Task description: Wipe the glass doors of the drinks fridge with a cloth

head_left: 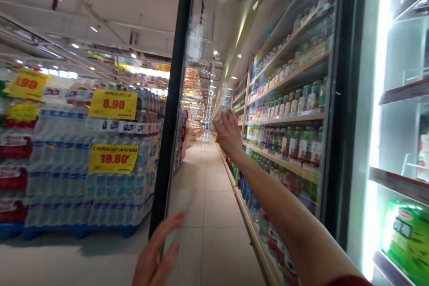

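Observation:
An open glass cooler door (208, 178) with a black frame stands in front of me. My right hand (229, 134) reaches out to the middle of the pane, its fingers bent over a crumpled white cloth (216, 120) against the glass. The cloth is small and partly hidden by the fingers, so its exact kind is hard to make out. Low down, my left hand (159, 250) is beside the door's left black edge (171, 98), fingers stretched and apart, holding nothing. It is slightly blurred.
To the right is a lit cooler with shelves (398, 178) and a green package (407, 230) at the bottom. Stacked bottle packs (67, 165) with yellow price signs (113, 158) stand at left. Shelved bottles (301, 143) and a tiled aisle (191, 156) show in the glass.

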Demonstrator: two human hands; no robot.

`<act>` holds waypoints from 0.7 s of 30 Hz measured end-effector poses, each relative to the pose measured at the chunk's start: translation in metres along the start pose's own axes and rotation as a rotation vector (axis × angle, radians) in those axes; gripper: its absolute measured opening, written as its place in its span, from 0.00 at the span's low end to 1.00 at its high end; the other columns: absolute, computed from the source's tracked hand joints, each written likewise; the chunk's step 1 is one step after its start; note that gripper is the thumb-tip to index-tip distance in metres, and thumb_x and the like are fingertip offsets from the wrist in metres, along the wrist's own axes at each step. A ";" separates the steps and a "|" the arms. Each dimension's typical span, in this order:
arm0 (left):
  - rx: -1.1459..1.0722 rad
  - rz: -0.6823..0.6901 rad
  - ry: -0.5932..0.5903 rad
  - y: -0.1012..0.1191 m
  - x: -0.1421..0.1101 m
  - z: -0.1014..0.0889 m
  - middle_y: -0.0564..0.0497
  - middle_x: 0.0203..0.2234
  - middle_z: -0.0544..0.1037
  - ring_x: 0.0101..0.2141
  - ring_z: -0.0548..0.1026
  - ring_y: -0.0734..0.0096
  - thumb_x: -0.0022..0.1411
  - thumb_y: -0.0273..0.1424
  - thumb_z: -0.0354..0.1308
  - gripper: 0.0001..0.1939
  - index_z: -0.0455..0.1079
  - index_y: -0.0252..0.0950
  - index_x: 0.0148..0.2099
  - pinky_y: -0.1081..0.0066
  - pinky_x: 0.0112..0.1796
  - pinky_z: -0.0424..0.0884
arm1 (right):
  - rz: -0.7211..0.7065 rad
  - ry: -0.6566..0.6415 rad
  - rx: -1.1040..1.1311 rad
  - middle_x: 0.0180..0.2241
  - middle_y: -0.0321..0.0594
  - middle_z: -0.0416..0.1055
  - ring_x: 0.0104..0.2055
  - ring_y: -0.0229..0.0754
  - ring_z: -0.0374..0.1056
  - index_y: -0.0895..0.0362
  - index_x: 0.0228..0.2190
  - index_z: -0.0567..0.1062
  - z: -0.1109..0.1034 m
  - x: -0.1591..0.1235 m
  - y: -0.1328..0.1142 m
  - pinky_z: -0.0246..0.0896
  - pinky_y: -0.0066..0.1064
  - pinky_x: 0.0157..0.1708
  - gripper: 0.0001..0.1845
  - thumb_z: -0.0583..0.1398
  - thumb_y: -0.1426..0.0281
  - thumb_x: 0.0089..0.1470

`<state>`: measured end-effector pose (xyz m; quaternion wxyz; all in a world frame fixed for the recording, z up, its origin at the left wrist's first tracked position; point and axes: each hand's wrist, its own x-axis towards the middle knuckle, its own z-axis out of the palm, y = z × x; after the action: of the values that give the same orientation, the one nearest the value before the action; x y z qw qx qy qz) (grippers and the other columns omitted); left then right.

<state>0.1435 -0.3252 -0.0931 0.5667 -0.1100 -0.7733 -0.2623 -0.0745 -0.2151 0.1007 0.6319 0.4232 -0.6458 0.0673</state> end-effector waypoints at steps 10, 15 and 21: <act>0.651 0.277 0.080 -0.033 0.215 0.057 0.41 0.63 0.44 0.63 0.40 0.58 0.62 0.39 0.45 0.33 0.43 0.31 0.64 0.52 0.59 0.41 | 0.247 0.122 -0.132 0.62 0.50 0.47 0.65 0.55 0.35 0.55 0.53 0.63 -0.023 -0.017 0.038 0.40 0.56 0.58 0.26 0.54 0.76 0.51; 0.643 0.348 0.020 -0.033 0.209 0.086 0.43 0.63 0.47 0.62 0.42 0.61 0.62 0.39 0.45 0.32 0.43 0.33 0.64 0.55 0.59 0.44 | -0.223 -0.082 -0.060 0.60 0.41 0.53 0.64 0.47 0.41 0.48 0.52 0.63 -0.037 -0.048 0.071 0.45 0.47 0.58 0.28 0.56 0.75 0.49; 0.600 0.298 0.090 -0.036 0.211 0.103 0.43 0.63 0.47 0.62 0.42 0.59 0.62 0.39 0.45 0.33 0.41 0.32 0.65 0.54 0.59 0.42 | 0.455 0.337 -0.230 0.62 0.46 0.43 0.64 0.56 0.39 0.52 0.52 0.65 -0.056 -0.071 0.107 0.48 0.56 0.54 0.25 0.52 0.75 0.50</act>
<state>-0.0282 -0.3279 0.0711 0.6393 -0.0384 -0.7658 0.0582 -0.1109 -0.0802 0.0969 0.7426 0.1762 -0.6135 0.2029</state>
